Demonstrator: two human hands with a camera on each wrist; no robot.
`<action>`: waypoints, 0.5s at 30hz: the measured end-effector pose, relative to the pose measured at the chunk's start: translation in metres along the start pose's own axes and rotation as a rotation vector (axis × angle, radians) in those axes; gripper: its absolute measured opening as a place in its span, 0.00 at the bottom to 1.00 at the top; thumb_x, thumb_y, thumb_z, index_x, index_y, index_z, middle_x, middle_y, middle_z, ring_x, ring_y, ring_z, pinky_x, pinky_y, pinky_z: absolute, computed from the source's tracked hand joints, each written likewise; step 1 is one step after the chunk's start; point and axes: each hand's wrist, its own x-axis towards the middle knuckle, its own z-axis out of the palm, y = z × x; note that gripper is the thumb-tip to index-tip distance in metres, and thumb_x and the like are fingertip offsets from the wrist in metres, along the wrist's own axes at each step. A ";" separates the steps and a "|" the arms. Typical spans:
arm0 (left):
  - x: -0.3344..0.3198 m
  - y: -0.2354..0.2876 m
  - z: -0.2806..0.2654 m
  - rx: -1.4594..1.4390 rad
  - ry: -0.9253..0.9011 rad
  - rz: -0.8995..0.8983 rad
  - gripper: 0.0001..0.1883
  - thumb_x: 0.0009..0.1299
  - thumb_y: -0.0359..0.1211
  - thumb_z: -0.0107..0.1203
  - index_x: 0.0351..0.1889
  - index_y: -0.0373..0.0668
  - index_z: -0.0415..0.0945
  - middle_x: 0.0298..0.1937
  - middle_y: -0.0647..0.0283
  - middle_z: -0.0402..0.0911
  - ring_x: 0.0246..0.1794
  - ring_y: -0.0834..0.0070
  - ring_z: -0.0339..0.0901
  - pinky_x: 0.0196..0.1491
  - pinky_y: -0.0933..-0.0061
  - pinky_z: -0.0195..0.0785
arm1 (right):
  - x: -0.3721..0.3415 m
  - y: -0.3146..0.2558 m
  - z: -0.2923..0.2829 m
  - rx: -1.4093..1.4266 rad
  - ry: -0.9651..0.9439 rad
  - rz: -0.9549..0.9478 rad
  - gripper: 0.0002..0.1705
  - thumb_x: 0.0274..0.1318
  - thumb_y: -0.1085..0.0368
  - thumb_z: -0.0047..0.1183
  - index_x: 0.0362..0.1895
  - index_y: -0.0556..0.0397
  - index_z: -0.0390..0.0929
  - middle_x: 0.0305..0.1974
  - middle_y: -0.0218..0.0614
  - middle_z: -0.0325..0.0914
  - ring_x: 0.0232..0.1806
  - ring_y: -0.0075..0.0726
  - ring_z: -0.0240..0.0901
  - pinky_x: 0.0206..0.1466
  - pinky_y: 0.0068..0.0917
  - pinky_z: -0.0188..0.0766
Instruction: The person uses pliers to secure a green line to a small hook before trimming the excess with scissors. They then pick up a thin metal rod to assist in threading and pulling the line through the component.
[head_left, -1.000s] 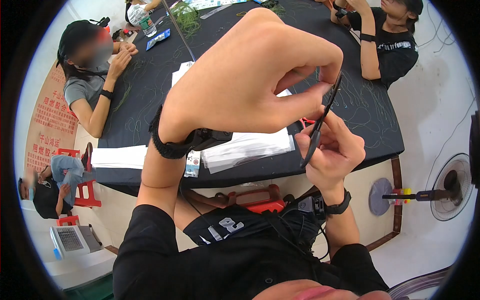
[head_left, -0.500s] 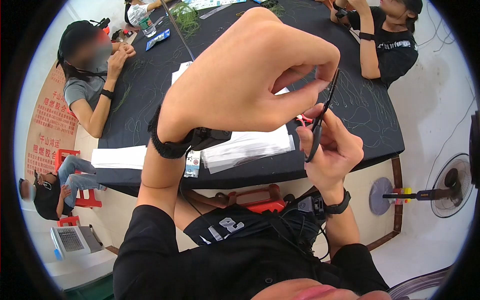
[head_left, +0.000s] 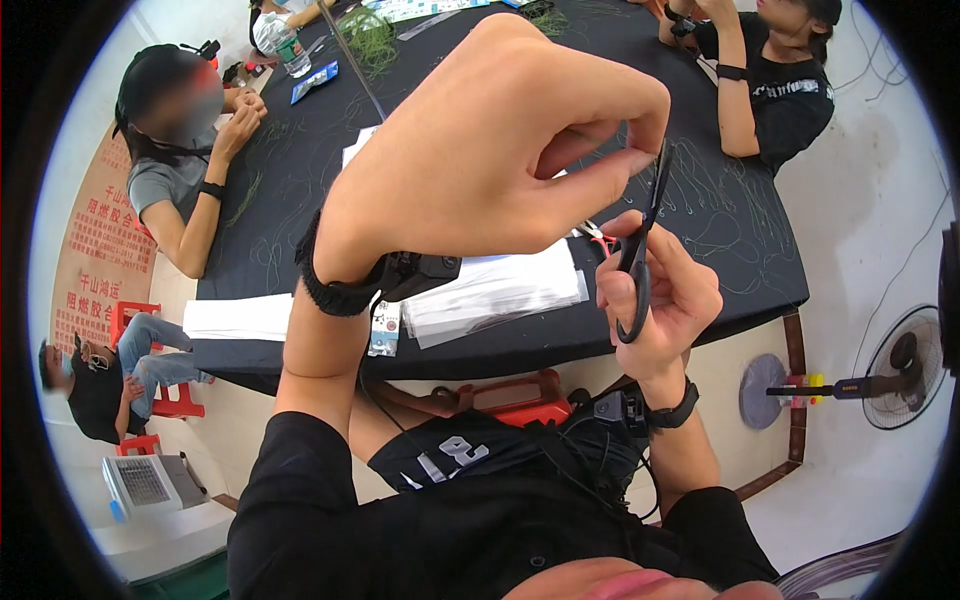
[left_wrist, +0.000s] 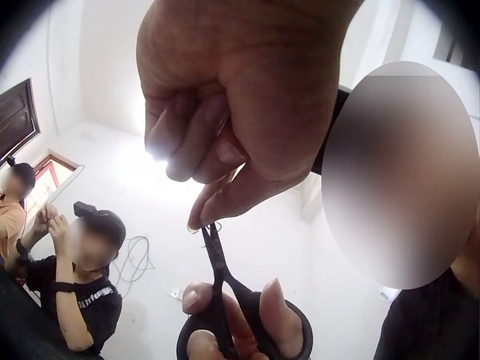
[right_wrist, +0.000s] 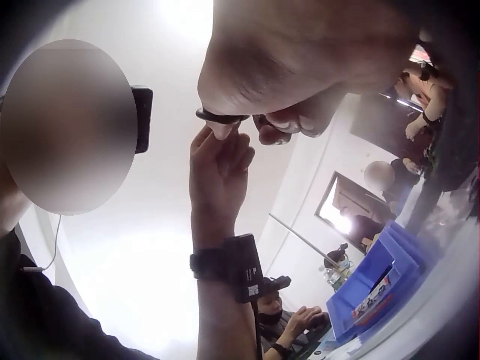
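My left hand (head_left: 510, 150) is raised over the table, thumb and forefinger pinched together. In the left wrist view, a tiny thin curved piece like a hook (left_wrist: 217, 226) shows at those fingertips; it is too small to make out fully. My right hand (head_left: 665, 295) holds black scissors (head_left: 640, 262) with the blades pointing up. Its thumb and fingers are in the handle loops. The blade tips (left_wrist: 211, 234) are right at the left fingertips, overlapping the small piece. In the right wrist view, one scissor loop shows beneath the right hand, and the left hand is behind.
A black-covered table (head_left: 430, 75) carries white sheets (head_left: 490, 300), a small packet (head_left: 384, 328), a red-handled tool (head_left: 600, 238) and loose green lines (head_left: 745, 220). A blue tray (right_wrist: 382, 277) shows in the right wrist view. Other people sit around the table; a fan (head_left: 905, 370) stands right.
Both hands have drifted slightly left. The scissors have turned from edge-on, so a handle loop now shows. The left hand keeps its pinch.
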 end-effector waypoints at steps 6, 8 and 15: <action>-0.002 -0.006 0.004 -0.236 0.062 -0.051 0.03 0.64 0.24 0.65 0.35 0.40 0.83 0.11 0.75 0.57 0.11 0.89 0.54 0.19 0.80 0.41 | 0.000 -0.002 -0.001 0.015 -0.007 0.020 0.22 0.52 0.69 0.71 0.49 0.71 0.81 0.33 0.39 0.85 0.27 0.18 0.79 0.29 0.14 0.72; -0.001 -0.006 0.003 -0.237 0.046 -0.049 0.03 0.64 0.25 0.65 0.35 0.40 0.83 0.12 0.75 0.57 0.11 0.89 0.54 0.19 0.80 0.41 | 0.000 -0.001 -0.001 0.030 0.014 0.002 0.22 0.53 0.69 0.70 0.49 0.71 0.81 0.34 0.41 0.85 0.27 0.20 0.80 0.29 0.15 0.73; 0.002 -0.004 0.001 0.062 0.011 0.139 0.03 0.65 0.26 0.65 0.35 0.40 0.83 0.11 0.75 0.58 0.11 0.89 0.54 0.19 0.80 0.41 | 0.001 -0.001 -0.006 0.059 -0.049 0.019 0.23 0.54 0.67 0.70 0.49 0.73 0.80 0.37 0.44 0.86 0.28 0.22 0.81 0.30 0.16 0.75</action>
